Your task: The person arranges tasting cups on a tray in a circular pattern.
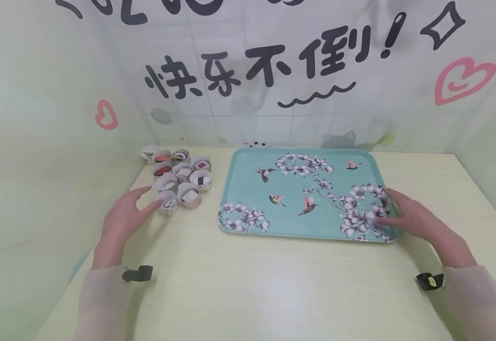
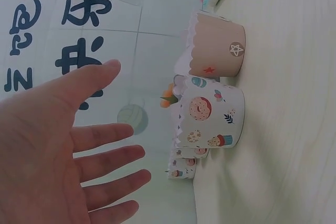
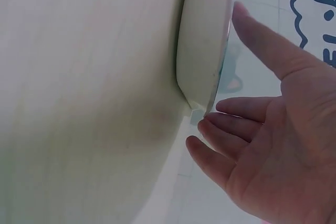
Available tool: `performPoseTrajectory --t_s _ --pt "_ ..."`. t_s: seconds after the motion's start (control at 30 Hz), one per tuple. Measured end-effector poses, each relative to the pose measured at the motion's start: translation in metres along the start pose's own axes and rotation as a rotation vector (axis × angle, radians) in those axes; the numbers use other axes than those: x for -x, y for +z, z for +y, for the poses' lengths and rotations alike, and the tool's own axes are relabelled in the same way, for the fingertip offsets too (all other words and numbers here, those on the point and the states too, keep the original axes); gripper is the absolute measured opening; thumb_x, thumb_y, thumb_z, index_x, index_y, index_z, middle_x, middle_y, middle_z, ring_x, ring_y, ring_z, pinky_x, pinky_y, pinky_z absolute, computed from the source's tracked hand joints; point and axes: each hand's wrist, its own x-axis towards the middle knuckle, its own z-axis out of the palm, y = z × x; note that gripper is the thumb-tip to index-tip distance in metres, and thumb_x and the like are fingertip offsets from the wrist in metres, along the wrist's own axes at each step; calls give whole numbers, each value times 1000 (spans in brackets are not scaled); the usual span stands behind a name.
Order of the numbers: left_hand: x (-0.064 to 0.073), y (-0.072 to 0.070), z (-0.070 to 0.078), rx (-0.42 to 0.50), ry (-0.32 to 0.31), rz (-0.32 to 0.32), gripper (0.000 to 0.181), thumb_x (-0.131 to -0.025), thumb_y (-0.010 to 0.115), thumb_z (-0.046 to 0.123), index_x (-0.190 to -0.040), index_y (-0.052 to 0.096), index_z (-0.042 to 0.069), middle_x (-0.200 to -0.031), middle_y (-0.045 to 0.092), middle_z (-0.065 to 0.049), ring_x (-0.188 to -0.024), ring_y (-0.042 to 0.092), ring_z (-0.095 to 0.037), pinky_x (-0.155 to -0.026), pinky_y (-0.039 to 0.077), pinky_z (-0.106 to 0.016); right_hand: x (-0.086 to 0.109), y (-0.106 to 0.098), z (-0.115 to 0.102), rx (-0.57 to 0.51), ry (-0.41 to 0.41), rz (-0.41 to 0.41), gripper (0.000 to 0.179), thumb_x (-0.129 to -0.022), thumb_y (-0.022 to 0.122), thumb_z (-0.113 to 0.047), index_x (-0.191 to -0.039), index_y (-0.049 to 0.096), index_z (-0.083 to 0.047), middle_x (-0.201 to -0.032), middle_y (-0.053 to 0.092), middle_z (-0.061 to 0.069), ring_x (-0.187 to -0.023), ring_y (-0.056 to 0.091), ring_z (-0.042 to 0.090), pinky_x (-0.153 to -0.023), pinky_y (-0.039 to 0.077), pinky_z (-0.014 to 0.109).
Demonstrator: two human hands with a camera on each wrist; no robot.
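Observation:
My left hand hovers at the near left side of a cluster of paper baking cups, its fingers spread and holding nothing. The closest cup overlaps the thumb tip in the head view; up close that white cup shows printed donuts and cupcakes, beside a brown cup. Small sushi-like pieces sit inside several of the cups. At the right end of a turquoise tray with birds and blossoms is my right hand. Its thumb reaches over the rim and the loosely bent fingers lie along the outer side.
The tray lies flat on a pale wooden table, to the right of the cups. Behind stands a whitish translucent sheet with black characters and pink hearts. Pale side panels border the table.

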Motion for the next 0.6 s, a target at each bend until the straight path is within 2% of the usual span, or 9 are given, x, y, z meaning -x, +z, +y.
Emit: performPoseTrajectory --t_s 0.2,0.37,0.6 --pt "0 5 -5 45 -1 -16 83 -96 47 64 -152 37 4 -154 38 -29 -139 34 -52 -108 34 -68 2 5 3 -31 -52 -21 123 -82 78 -49 -153 1 14 -156 6 42 -143 10 62 -112 19 73" --pt "0 9 -6 85 11 -6 81 -97 50 60 -152 37 3 -153 40 -28 -136 40 -52 -106 37 -66 2 8 3 -54 -91 -36 126 -79 82 -43 -152 -2 16 -157 -5 43 -144 2 61 -112 16 74" --pt "0 14 -8 153 -44 -11 83 -96 51 62 -154 34 6 -154 41 -25 -135 44 -49 -105 40 -65 3 13 -1 -75 -110 -45 132 -76 84 -40 -150 -9 18 -155 -12 44 -144 -4 62 -113 14 74"
